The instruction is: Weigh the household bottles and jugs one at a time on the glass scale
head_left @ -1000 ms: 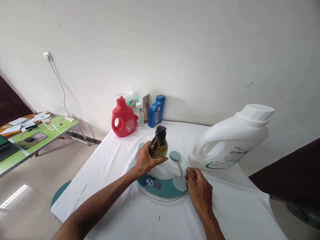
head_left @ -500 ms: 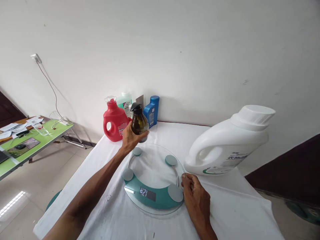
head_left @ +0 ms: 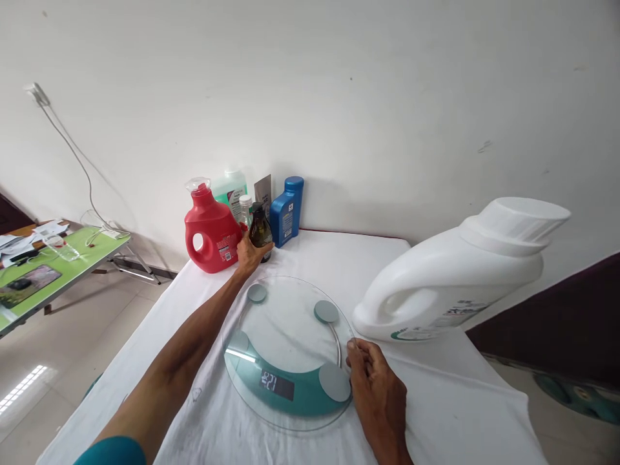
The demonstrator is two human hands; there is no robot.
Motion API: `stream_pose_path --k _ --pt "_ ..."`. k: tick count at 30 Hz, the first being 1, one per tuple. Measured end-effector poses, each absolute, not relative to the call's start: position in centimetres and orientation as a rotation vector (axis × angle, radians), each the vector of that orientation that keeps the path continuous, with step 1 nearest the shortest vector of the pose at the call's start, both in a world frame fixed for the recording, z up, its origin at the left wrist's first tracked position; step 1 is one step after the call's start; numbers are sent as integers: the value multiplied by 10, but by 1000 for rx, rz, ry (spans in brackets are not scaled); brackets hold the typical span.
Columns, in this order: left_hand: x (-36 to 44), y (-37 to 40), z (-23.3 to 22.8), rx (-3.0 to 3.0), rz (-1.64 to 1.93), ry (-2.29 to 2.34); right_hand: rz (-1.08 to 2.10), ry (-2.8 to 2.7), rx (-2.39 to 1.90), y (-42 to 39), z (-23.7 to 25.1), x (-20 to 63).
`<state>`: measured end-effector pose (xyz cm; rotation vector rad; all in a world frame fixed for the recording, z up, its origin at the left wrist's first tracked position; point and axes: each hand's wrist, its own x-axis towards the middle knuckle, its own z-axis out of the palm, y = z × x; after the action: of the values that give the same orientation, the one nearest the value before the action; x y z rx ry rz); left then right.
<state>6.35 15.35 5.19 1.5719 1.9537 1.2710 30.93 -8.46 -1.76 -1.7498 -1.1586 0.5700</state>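
Observation:
My left hand reaches to the back of the table and grips a dark brown pump bottle, held low beside the red jug and the blue bottle. Whether the bottle rests on the cloth I cannot tell. My right hand lies on the white cloth with its fingers curled against the right rim of the round glass scale. The scale's plate holds nothing and its display shows digits.
A big white detergent jug lies close to my right hand. Behind the red jug stand a green bottle, a small clear bottle and a brown tube. A green side table stands far left.
My left hand lifted the brown pump bottle off the scale and carried it back and left to the row of bottles by the wall. My right hand stayed at the scale's rim.

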Motion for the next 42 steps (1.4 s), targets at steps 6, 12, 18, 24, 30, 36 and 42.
stream_pose_path --k 6,12,18,24,30,36,42 --pt "60 151 58 1562 1156 1964 581 -1169 -1726 -84 -17 307" --pt "74 102 73 1706 1401 1909 529 -1170 -1677 -81 -14 300" --pt "149 29 100 1932 1309 1117 481 -1219 -1634 -82 -18 299" --pt "234 14 122 1784 1139 893 410 -1208 -1628 -78 -23 297" --pt "264 19 123 1516 1078 985 361 -1174 -1606 -79 -23 292" --pt "287 18 125 1211 1265 1022 390 -1186 -1588 -81 -21 291" --pt "276 26 158 1287 1416 950 373 -1191 -1590 -79 -26 291"
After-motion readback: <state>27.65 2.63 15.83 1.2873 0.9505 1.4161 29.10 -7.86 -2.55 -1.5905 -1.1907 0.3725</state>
